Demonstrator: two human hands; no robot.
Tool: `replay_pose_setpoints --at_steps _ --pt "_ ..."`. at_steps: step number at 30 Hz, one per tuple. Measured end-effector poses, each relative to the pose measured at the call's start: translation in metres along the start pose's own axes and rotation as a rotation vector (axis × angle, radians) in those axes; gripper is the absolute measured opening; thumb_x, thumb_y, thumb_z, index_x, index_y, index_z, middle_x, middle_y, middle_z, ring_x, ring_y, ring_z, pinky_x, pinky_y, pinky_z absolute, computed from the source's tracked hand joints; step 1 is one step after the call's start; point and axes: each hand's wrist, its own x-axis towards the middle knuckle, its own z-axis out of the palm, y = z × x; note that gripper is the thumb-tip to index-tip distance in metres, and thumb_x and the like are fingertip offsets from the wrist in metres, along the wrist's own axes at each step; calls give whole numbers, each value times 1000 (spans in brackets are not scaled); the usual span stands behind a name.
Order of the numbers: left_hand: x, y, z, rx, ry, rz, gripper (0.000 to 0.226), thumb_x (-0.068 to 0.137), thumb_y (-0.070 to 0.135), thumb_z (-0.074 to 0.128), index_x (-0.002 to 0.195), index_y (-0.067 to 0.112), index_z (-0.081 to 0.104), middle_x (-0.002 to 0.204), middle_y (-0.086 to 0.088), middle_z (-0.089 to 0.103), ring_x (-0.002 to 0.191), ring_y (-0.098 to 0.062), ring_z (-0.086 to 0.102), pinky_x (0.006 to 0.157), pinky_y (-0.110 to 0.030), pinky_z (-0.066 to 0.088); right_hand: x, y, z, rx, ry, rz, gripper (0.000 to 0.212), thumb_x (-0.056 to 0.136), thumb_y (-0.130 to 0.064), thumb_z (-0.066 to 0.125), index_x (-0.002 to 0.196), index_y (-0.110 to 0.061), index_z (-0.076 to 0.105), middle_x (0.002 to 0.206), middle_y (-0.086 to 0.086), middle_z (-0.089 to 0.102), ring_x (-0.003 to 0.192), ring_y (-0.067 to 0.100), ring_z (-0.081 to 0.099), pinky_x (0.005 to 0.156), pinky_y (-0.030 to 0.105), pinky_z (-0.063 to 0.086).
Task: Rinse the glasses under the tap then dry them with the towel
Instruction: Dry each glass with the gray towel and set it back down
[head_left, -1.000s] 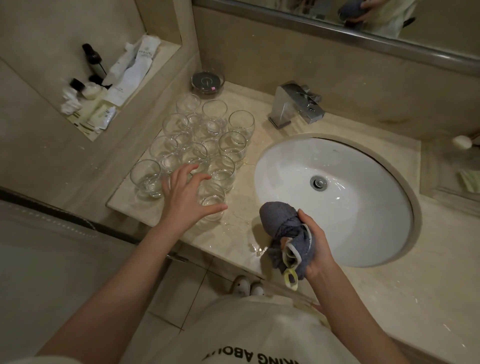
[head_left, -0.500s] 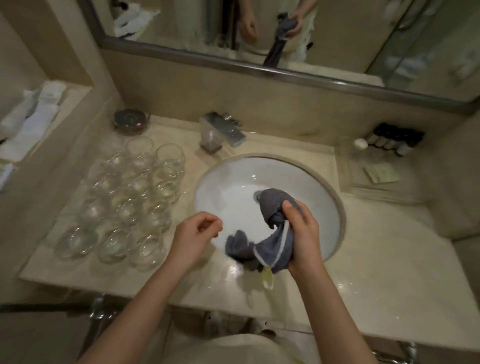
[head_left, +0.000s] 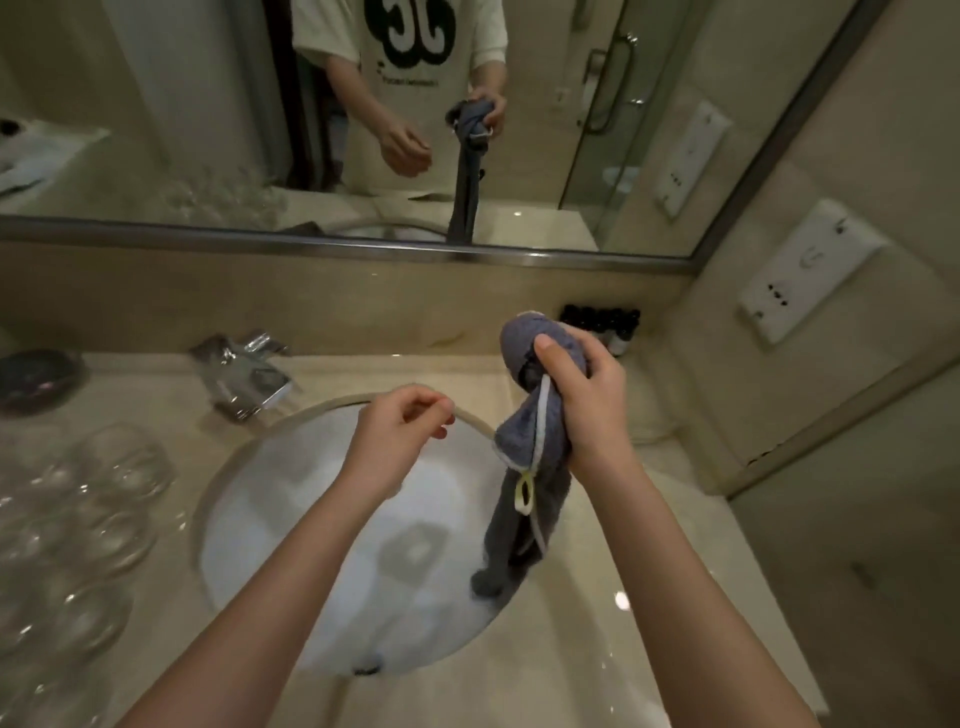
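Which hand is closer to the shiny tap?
The left hand. It hangs over the back rim of the sink, just right of the tap. The right hand is farther right, gripping the grey towel.

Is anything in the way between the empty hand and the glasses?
Nothing visible is. The left hand holds nothing over the sink; the glasses stand on the counter to its left. The right hand grips the towel.
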Motion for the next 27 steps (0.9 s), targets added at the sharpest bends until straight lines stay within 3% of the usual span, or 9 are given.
replay_pose_setpoints --at_steps 3,6,8,13,15,18,22,27 --pt "32 27 34 -4 -27 59 14 93 16 63 81 22 68 77 2 72 67 -8 67 68 -25 49 42 -19 -29 -45 44 -86 13 88 -20 70 100 -19 66 96 -6 68 91 7 65 82 25 52" --pt "61 43 62 50 -52 114 17 92 14 63 78 22 66 75 2 71 61 -4 65 64 -24 46 82 -37 -55 -71 85 -147 11 81 -30 71 91 -28 67 93 -7 70 94 12 67 86 33 55" --pt "79 48 76 89 -56 114 17 92 15 64 77 23 66 74 4 71 60 -3 65 63 -24 46 107 -46 -69 -90 97 -180 7 86 -26 70 89 -29 65 93 -8 69 94 12 66 89 38 55" --pt "114 45 102 121 -37 77 19 91 14 64 75 24 65 70 6 69 62 -10 65 61 -23 44 160 -62 -88 -109 163 -299 19 85 -27 70 102 -19 64 94 -9 66 90 6 64 83 25 52" --pt "125 43 108 129 -27 64 19 91 14 64 76 24 65 70 5 69 62 -11 64 59 -20 44 176 -56 -93 -151 180 -309 26 82 -35 68 104 -23 62 98 -8 66 95 9 64 86 27 52" --pt "138 32 116 114 -22 16 19 92 13 64 76 23 65 72 3 69 60 -10 64 57 -17 44 182 -25 -98 -306 138 -258 27 85 -36 69 107 -32 54 111 -6 62 107 14 60 91 30 49" --pt "141 2 127 86 -34 -102 14 93 16 63 79 19 67 74 2 70 61 -11 65 61 -24 45 164 47 -101 -495 49 -104 36 87 -31 70 113 -21 47 107 -4 57 98 13 58 81 25 44" --pt "131 -27 127 -11 3 -316 22 98 25 55 86 11 66 81 -5 70 67 -18 63 64 -27 46 143 138 -106 -709 -208 168 48 88 -33 69 124 -16 43 120 5 60 111 24 58 90 34 46"
